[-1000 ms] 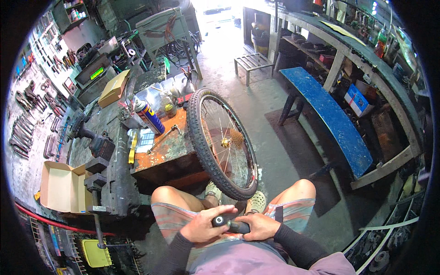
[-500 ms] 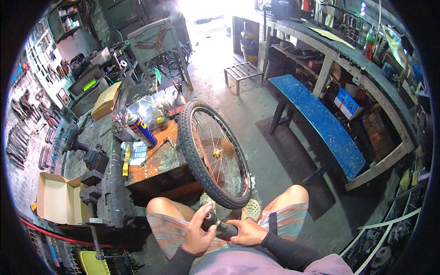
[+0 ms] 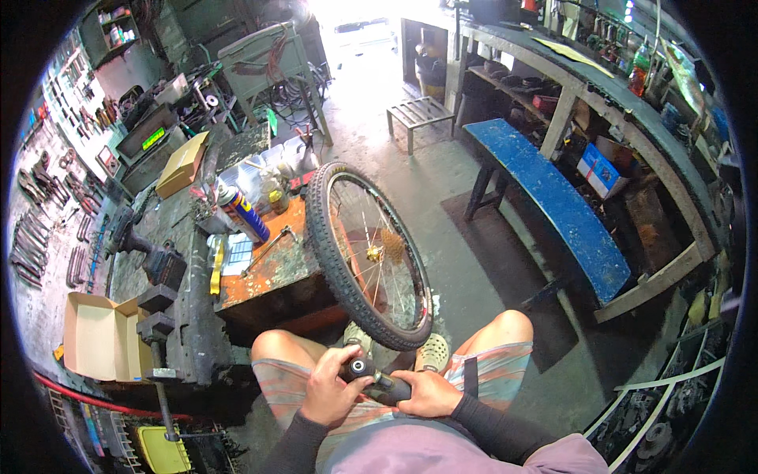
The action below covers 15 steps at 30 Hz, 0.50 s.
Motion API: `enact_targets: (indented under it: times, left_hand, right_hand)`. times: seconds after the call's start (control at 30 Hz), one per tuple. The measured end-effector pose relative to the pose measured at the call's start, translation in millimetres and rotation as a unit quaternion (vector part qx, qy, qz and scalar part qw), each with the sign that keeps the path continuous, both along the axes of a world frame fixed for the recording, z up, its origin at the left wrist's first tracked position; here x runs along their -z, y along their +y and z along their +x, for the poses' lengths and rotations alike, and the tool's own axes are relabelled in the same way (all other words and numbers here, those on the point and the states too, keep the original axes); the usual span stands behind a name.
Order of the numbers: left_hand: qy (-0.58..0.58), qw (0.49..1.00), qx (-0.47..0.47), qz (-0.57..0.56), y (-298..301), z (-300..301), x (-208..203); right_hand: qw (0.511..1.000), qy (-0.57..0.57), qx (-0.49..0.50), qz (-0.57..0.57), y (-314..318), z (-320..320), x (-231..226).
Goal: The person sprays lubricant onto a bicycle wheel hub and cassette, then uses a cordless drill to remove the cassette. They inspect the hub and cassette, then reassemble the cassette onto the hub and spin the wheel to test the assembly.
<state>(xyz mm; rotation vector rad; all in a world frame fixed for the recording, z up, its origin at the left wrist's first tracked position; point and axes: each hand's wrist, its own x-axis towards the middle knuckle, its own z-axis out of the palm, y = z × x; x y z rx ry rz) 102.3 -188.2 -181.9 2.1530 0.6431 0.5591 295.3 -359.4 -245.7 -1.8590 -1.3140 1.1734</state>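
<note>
Both hands hold a dark handheld tool (image 3: 388, 389) over my lap; it looks like a cordless drill. Its round black end, with a pale metal centre, faces up beside the fingers of my left hand (image 3: 329, 389), which are closed around that end. My right hand (image 3: 429, 393) is wrapped around the thick dark grip, thumb lying along it. Just beyond, a bicycle wheel (image 3: 317, 229) with a knobby black tyre leans against the low bench, its gold hub (image 3: 374, 253) and cassette (image 3: 392, 246) showing. The wheel's lower edge is near my shoes; neither hand touches it.
The low orange bench (image 3: 276, 268) at left carries a blue spray can (image 3: 245, 215) and a ratchet-like tool. Farther left are a vise (image 3: 162, 267) and an open cardboard box (image 3: 99, 340). A blue bench (image 3: 553, 209) stands at right, a metal stool (image 3: 420, 114) ahead.
The tool's round end has swung left and tilted up, so its pale centre now faces me. My left hand has moved slightly left with it; the right hand keeps its grip.
</note>
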Motion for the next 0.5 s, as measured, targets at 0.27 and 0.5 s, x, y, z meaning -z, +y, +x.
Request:
enact_targets:
  times: [0.27,0.5]
  left_hand:
    - [-0.081,0.990,0.037,-0.112,-2,-3,17]
    - [-0.068,0.988,0.076,-0.114,-8,-7,2]
  right_hand:
    - [0.999,0.015,0.025,0.029,-6,-3,2]
    - [0.992,-0.031,0.062,0.105,-11,-5,9]
